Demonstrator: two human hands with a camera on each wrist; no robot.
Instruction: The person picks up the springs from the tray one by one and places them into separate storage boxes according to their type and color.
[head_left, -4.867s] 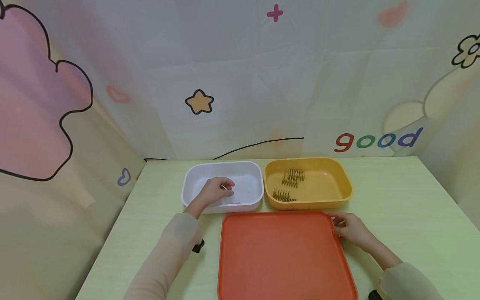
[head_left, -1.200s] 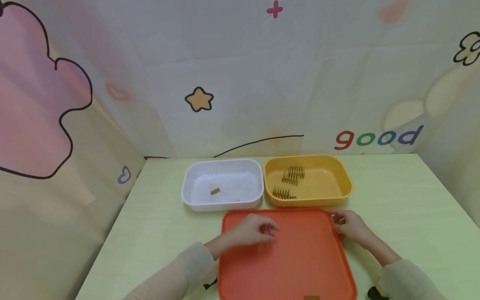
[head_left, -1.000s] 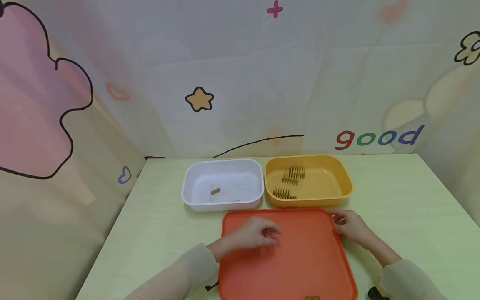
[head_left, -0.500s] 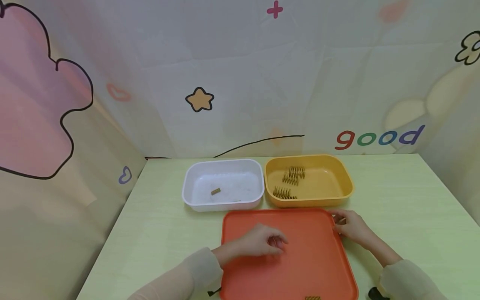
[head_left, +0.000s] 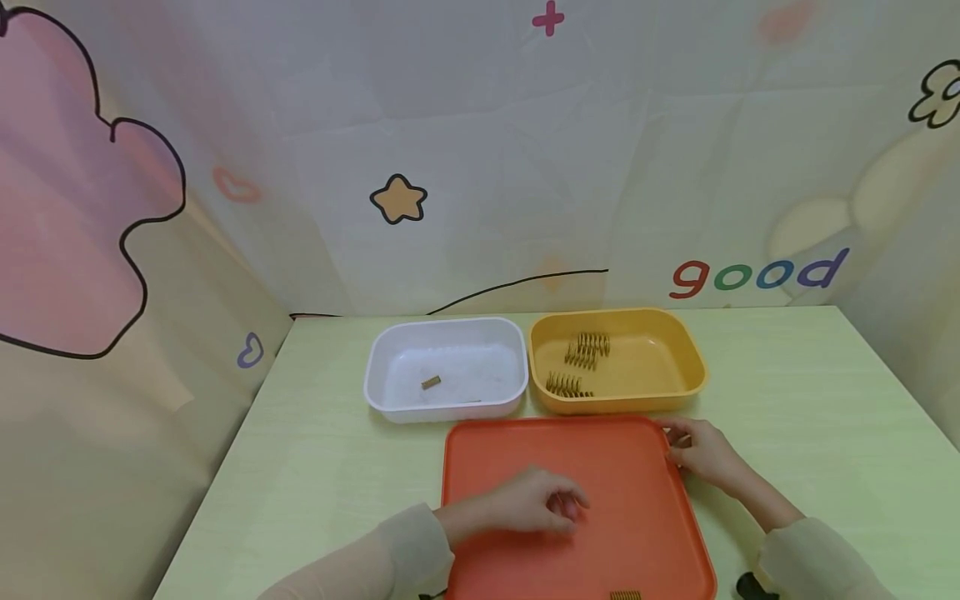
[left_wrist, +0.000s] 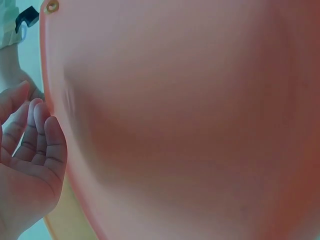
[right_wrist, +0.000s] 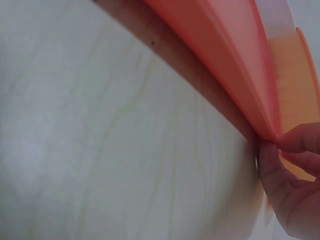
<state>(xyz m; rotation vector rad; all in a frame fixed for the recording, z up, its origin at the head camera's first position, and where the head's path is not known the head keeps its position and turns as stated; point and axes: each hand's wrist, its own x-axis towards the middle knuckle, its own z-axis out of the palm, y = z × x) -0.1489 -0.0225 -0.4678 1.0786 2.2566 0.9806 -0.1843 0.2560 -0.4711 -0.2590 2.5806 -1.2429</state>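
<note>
Above the red tray (head_left: 525,450) my left hand (head_left: 536,502) hovers with loosely curled fingers. In the left wrist view that hand (left_wrist: 32,155) shows nothing between thumb and fingers. At the tray's far right corner, my right hand (head_left: 705,457) pinches the rim; the right wrist view shows thumb and fingers (right_wrist: 295,172) meeting at the tray edge (right_wrist: 227,65). A small brass coil spring (head_left: 626,595) lies on the tray near its front, partly cut off by the frame. Another small spring (head_left: 431,382) lies in the white bin (head_left: 450,412).
Behind the tray, a yellow bin (head_left: 645,406) stands beside the white one and holds several larger coil springs (head_left: 581,357). The pale green table (head_left: 810,400) ends at a printed cloth backdrop (head_left: 480,167). A dark wrist strap piece (head_left: 753,587) sits near the right sleeve.
My left hand has left the white bin, where the small spring now shows, and moved over the tray, drifting right and toward me. The right hand stays at the tray corner.
</note>
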